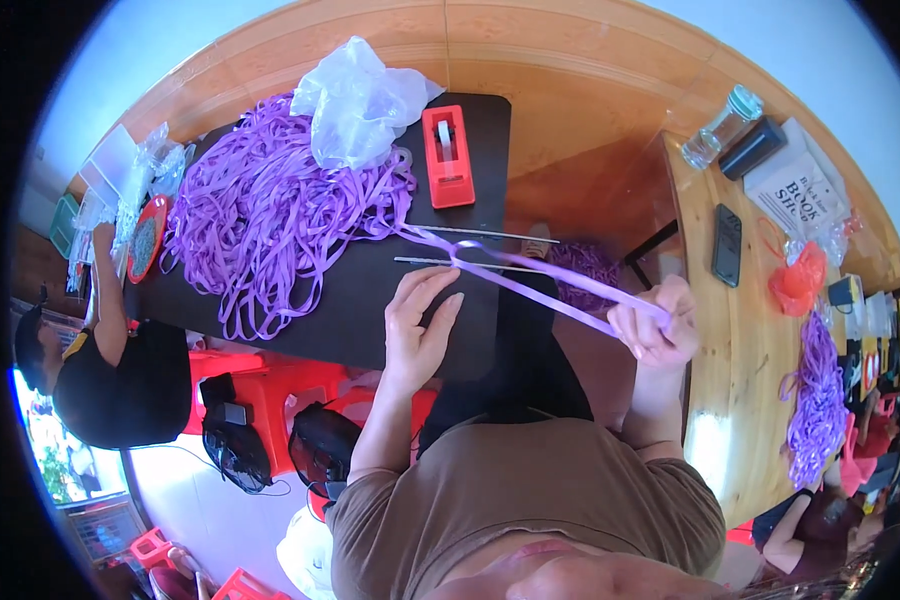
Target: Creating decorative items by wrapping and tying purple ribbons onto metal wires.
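Note:
A long purple ribbon (560, 303) stretches in two strands across the front of me. My right hand (658, 325) is closed round its right end. My left hand (420, 325) is beside the ribbon's bend, with the fingertips at or touching it and the thumb apart. Two thin pale rods (480, 233) stick out past the dark table's right edge, and the ribbon passes by them; whether it wraps round one I cannot tell. From there it leads back to a big tangled heap of purple ribbon (260, 210).
The dark table (370, 300) also carries a clear plastic bag (360, 105) and a red tape dispenser (449, 157). At right, a wooden table (735, 400) holds a phone (727, 245), a jar (722, 128) and more ribbon (817, 400). Another person (120, 370) works at left near red stools.

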The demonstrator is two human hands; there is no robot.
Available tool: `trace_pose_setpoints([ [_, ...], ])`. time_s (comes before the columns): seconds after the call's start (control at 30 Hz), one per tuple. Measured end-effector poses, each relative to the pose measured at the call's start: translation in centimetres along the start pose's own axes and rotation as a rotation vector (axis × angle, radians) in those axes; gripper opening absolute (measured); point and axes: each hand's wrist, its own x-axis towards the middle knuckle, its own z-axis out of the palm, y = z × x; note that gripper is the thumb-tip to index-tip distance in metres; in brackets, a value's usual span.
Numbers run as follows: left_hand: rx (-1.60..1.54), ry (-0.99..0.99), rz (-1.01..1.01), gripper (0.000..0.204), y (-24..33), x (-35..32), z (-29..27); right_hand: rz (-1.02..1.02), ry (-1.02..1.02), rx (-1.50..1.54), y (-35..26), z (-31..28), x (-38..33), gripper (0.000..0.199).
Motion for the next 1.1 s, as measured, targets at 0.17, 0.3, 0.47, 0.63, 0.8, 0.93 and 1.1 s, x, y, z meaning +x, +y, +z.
trace_pose_setpoints([
  [0.17, 0.164, 0.034, 0.095, 0.029, 0.5, 0.1, 1.5, -0.182, -0.236, 0.019, -3.8, -2.9, -1.7, 0.011],
  [0.3, 0.453, -0.026, 0.22, 0.047, 0.7, 1.7, 2.1, -0.144, -0.223, -0.041, -4.1, -3.0, -2.5, 0.01],
  [0.47, 0.621, -0.248, 0.287, 0.052, -0.2, 3.5, 2.3, -0.123, -0.339, 0.017, -3.9, -3.2, -3.0, 0.01],
  [0.63, 0.616, -0.28, 0.391, 0.027, -3.2, 3.3, 1.5, -0.267, -0.342, 0.12, -4.6, -3.9, -3.5, 0.01],
  [0.8, 0.734, -0.003, 0.337, 0.017, -4.3, 4.3, -3.1, -0.337, -0.236, 0.151, -5.5, -4.7, -4.9, 0.009],
  [0.93, 0.764, 0.107, 0.188, 0.02, -3.7, 5.6, -7.8, -0.173, -0.05, 0.02, -4.7, -4.0, -4.7, 0.018],
  [1.1, 1.204, -0.081, 0.028, 0.036, -1.8, 6.8, -7.3, 0.508, 0.341, -0.791, -2.2, -2.1, -1.7, 0.01],
])
